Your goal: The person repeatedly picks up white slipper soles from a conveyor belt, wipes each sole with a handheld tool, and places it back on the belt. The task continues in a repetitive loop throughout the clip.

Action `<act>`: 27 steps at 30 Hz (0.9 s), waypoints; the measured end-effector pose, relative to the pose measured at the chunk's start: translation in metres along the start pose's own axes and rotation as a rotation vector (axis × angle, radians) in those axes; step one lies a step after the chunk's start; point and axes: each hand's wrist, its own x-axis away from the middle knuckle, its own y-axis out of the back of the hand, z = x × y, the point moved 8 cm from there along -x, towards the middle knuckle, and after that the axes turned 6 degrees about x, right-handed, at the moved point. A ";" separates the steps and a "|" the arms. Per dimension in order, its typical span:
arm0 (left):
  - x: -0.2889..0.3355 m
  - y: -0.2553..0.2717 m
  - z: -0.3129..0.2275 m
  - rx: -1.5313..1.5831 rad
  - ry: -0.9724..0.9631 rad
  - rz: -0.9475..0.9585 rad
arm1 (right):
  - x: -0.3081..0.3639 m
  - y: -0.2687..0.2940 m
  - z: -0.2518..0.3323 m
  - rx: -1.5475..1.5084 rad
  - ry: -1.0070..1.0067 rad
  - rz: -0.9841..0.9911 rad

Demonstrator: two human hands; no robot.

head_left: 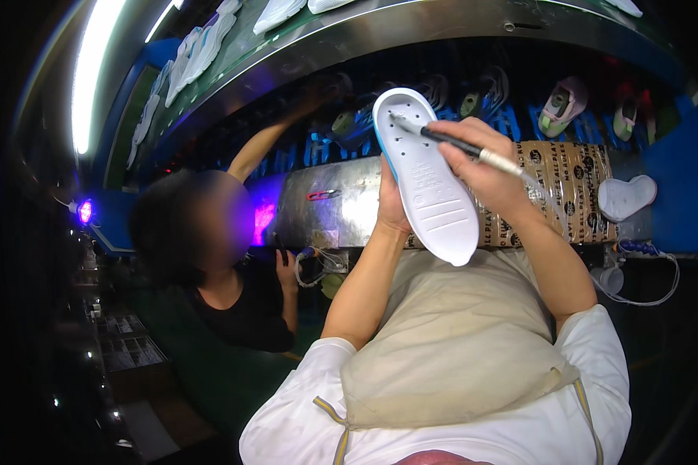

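A white shoe sole (434, 203) with a blue edge is tilted up in front of me, its inner face with small holes and ridges showing. My left hand (392, 201) is closed around its left side, the fingers mostly hidden behind it. My right hand (485, 167) grips a brush (450, 141) with a dark handle and a pale tube running from its back end. The bristle end touches the sole's face near the far, rounded end, among the small holes.
Behind my hands runs a metal bench (349, 182), partly covered with printed brown paper (589, 174). A smaller white sole (627, 198) lies at its right, a red-handled tool (323, 195) at its left. Shoe uppers (564, 106) hang beyond, below a shelf. A co-worker (244, 310) reaches in at left.
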 end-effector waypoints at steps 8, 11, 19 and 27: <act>-0.006 0.006 -0.017 0.241 -0.074 -0.132 | 0.009 -0.002 0.018 0.310 0.242 0.037; -0.012 -0.002 -0.020 0.047 -0.049 -0.052 | 0.025 -0.028 0.042 0.386 0.486 0.274; -0.024 -0.029 -0.048 -0.023 -0.040 0.127 | 0.045 -0.034 0.043 0.320 0.492 0.483; -0.043 -0.047 -0.059 -0.252 0.121 0.271 | 0.054 -0.031 0.043 0.313 0.408 0.724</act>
